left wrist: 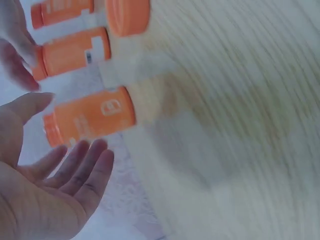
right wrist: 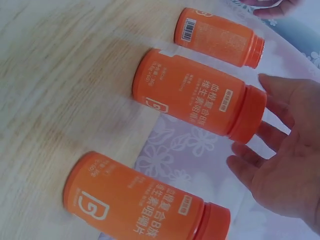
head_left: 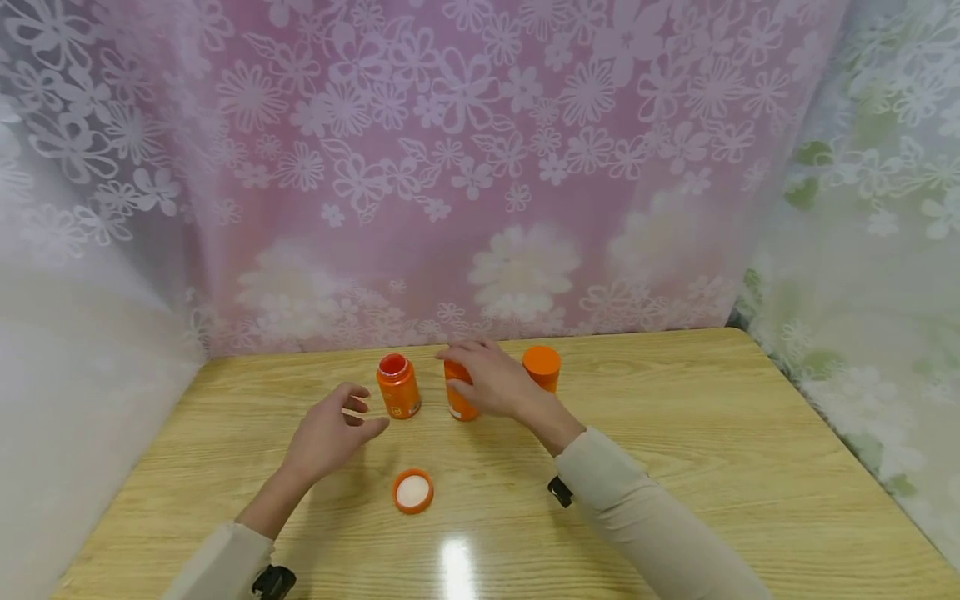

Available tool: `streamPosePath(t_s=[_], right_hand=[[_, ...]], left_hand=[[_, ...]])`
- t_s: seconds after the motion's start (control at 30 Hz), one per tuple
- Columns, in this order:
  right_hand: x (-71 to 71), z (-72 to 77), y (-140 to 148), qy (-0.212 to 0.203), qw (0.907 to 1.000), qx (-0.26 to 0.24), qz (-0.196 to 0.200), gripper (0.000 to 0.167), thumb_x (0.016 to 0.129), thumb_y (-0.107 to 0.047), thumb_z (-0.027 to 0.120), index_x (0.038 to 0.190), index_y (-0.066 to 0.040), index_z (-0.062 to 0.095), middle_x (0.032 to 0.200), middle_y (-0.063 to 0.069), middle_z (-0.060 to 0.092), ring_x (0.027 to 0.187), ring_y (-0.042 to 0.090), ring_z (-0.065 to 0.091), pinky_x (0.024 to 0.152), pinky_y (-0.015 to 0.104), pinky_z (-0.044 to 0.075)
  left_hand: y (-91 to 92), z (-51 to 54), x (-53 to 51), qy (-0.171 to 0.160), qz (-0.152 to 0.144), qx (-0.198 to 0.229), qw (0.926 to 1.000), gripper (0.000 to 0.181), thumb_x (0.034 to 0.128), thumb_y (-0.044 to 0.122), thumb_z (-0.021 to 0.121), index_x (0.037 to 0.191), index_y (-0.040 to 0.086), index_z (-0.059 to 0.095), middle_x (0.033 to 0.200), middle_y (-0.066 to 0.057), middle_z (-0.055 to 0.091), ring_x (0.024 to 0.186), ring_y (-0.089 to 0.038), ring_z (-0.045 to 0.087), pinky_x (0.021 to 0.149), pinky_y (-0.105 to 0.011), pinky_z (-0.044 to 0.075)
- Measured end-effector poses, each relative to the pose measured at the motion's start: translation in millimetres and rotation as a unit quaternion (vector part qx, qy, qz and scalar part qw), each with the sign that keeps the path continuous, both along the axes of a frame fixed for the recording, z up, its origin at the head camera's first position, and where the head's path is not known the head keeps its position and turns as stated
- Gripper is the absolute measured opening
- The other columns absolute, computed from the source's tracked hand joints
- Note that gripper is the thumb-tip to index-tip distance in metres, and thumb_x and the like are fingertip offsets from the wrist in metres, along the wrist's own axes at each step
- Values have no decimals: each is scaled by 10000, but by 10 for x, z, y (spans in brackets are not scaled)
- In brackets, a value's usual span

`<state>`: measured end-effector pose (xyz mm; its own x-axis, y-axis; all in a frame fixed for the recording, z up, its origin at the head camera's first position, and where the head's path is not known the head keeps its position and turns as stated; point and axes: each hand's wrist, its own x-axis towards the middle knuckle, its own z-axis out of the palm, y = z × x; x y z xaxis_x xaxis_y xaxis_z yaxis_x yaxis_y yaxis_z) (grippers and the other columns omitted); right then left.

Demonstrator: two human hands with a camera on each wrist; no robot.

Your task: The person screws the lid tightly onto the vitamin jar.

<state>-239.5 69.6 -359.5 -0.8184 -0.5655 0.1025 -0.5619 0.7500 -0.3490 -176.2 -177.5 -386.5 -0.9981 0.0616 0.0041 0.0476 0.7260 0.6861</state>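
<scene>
Three orange bottles stand in a row. The left one (head_left: 399,390) has no cap, its red mouth facing up. My left hand (head_left: 330,433) is beside this bottle, fingers loosely curved and apart from it, holding nothing. Over the middle bottle (right wrist: 195,95) is my right hand (head_left: 487,379), thumb and fingers spread around its orange cap (right wrist: 248,114); firm contact does not show. The right bottle (head_left: 542,367), also capped, is partly hidden by the right hand. An orange cap (head_left: 412,491) with a whitish inside lies upturned in front of the bottles.
The bottles stand toward the back of a wood-grain table (head_left: 675,433). A pink flowered curtain (head_left: 510,192) hangs behind the table's rear edge, with pale curtains along both sides. Dark wrist devices (head_left: 274,582) sit at the sleeves.
</scene>
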Motion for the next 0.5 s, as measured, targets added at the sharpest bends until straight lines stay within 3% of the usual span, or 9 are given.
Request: streamPosePath(t_s=[0.17, 0.27, 0.5], right_hand=[[61, 59, 1, 198, 9997, 117, 118, 501, 958, -376, 573, 1423, -227, 462, 1525, 64, 305, 1379, 304, 269, 1074, 473, 307], [123, 82, -12, 358, 9988, 155, 290, 510, 957, -368, 578, 1428, -218, 454, 1532, 50, 290, 1386, 277, 258, 1089, 451, 289], [332, 44, -23, 646, 9957, 152, 642, 485, 961, -352, 575, 1415, -214, 476, 1541, 28, 274, 1383, 240, 268, 1100, 419, 275]], left_hand=[[-76, -64, -91, -33, 91, 684, 9976, 752, 847, 389, 718, 1396, 20, 359, 1289, -228, 498, 1130, -386, 546, 879, -484, 493], [-69, -145, -166, -45, 47, 1093, 9940, 800, 846, 358, 731, 1430, 17, 302, 1348, -240, 436, 1192, -416, 490, 915, -499, 469], [-39, -320, -328, 63, -125, 1595, 9871, 837, 855, 381, 719, 1459, 25, 261, 1393, -236, 386, 1231, -414, 445, 965, -504, 429]])
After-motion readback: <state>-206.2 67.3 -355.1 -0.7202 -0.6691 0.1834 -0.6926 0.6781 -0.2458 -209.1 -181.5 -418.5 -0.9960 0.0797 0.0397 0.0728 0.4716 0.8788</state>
